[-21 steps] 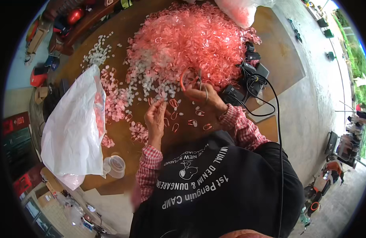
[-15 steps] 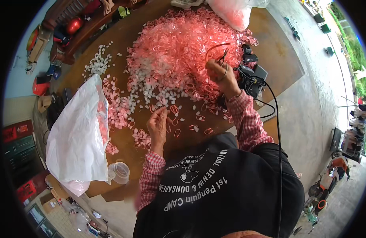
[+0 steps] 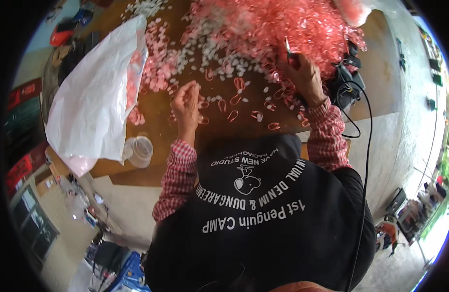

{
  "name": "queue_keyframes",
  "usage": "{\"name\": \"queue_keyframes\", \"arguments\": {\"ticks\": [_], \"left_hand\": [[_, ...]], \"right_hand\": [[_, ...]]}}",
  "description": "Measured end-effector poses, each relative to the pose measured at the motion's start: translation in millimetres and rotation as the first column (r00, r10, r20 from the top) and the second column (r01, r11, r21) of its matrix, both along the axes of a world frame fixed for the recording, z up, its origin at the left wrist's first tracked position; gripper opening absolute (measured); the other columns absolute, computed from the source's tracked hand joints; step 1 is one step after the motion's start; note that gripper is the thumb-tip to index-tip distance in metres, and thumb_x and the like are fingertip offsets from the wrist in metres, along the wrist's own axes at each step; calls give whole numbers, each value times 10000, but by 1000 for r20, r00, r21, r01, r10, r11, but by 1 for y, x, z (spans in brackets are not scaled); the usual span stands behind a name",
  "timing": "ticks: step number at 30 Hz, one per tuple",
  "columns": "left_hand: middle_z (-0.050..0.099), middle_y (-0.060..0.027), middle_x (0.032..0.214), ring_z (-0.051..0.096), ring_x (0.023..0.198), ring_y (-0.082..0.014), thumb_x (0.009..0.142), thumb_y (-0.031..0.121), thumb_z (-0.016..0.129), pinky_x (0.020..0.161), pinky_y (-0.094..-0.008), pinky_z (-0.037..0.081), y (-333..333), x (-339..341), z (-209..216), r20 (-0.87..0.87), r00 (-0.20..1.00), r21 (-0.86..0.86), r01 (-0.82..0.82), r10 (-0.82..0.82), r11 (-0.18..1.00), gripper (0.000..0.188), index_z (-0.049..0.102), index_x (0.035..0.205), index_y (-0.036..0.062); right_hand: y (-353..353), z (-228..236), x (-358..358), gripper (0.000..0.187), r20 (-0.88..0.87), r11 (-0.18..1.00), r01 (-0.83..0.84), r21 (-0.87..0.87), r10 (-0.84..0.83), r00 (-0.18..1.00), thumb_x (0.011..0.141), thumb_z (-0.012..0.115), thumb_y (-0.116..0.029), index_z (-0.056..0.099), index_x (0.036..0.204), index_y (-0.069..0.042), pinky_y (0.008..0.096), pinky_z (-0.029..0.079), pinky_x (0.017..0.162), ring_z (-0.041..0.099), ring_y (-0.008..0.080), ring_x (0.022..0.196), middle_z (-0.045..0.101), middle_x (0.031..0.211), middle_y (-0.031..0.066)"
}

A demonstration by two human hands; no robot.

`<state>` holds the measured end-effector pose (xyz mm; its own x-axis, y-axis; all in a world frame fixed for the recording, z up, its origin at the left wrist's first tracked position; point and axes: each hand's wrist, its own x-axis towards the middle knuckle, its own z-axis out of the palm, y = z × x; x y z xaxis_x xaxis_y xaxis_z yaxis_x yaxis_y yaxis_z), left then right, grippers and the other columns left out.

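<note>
My right hand (image 3: 306, 78) is closed around scissors (image 3: 287, 46) at the near right edge of a big heap of pink plastic loops (image 3: 263, 29). The blades point away from me; the handles are mostly hidden in my fingers. To the left, my left hand (image 3: 186, 103) hovers over the brown table with its fingertips pinched together. Whether anything small sits in that pinch is hidden. Several loose loops (image 3: 233, 116) lie between my hands. White oval bits (image 3: 185, 51) are scattered along the heap's near left side, and small pink pieces (image 3: 156, 65) form a pile beyond my left hand.
A white plastic bag (image 3: 90, 97) stands at the left, with a clear round tub (image 3: 141, 151) beside it. Black devices with cords (image 3: 348, 87) lie right of the heap. One black cable (image 3: 366, 160) runs down past my right arm.
The view has tilted, so the table sits higher in the picture. My right hand has come down to the heap's near edge with the scissors. My left hand has shifted left from the loose loops.
</note>
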<state>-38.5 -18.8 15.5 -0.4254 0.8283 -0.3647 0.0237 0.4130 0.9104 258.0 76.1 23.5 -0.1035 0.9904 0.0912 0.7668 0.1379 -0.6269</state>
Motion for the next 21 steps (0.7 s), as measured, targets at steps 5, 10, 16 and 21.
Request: {"name": "queue_keyframes", "arguments": {"ticks": [5,10,16,21], "left_hand": [[615,12,829,535,674,-43,891,134,670,582,-188,447,-18,-29,-35,-212,976,186,-15,55,982,194,656,1032,1],[620,-4,824,546,677,-57,856,65,685,611,-206,462,-31,-20,-24,-510,851,218,267,-124,939,141,670,984,8],[642,-66,879,618,708,-180,814,37,684,619,-291,496,-27,-20,-28,-644,753,181,321,-135,929,134,671,947,36],[635,-44,918,623,829,-252,790,79,696,735,-372,476,-29,-46,-24,-870,484,109,376,-95,920,157,677,945,86]], "right_hand": [[-54,-23,-38,396,-271,942,-244,-229,179,946,784,762,-332,584,855,15,369,452,557,547,272,559,572,652,137],[-78,-24,-47,355,-196,876,-429,-222,391,899,825,720,-278,620,982,25,362,479,596,589,283,649,589,748,128],[-68,-17,-29,349,230,614,-784,89,754,616,823,706,-252,611,1074,-29,375,503,656,612,270,773,609,864,111],[-69,-6,-32,357,92,785,-617,-54,619,780,802,725,-284,613,1049,-52,376,501,640,619,269,745,617,836,99]]}}
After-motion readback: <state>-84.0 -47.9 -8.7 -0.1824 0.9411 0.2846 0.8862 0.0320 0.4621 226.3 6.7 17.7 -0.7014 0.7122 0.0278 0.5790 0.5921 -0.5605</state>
